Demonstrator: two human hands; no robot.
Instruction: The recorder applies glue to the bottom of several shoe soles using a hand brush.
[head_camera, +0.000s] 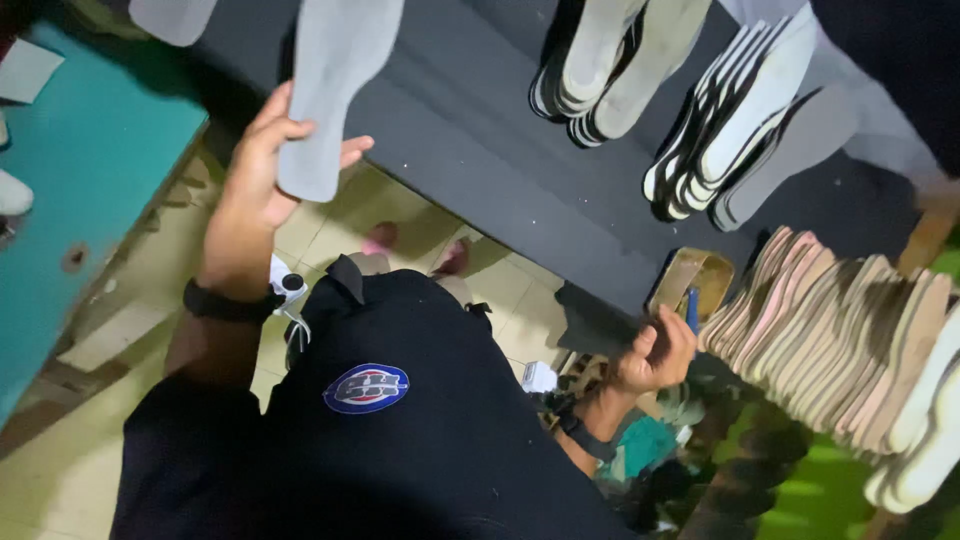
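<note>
- Head view: the left hand (255, 170), at ten o'clock, pinches a grey insole (335, 80) by its heel end, fingers closed on it over the dark bench (470, 150).
- Right hand (655, 355), at four o'clock, is curled shut around a blue-handled tool (692, 305) beside a stack of tan insoles (830, 330).
- Judged best: keep the insole flat and supported.
- It looks thin, pale, smooth, foot-shaped.

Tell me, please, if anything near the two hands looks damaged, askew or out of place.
One small thing: the teal painted tabletop has a chipped, worn spot near its edge. Otherwise nothing stands out. The left hand holds a grey foam insole, and the right hand grips a small blue-handled tool beside the fanned stack of tan insoles.
</note>
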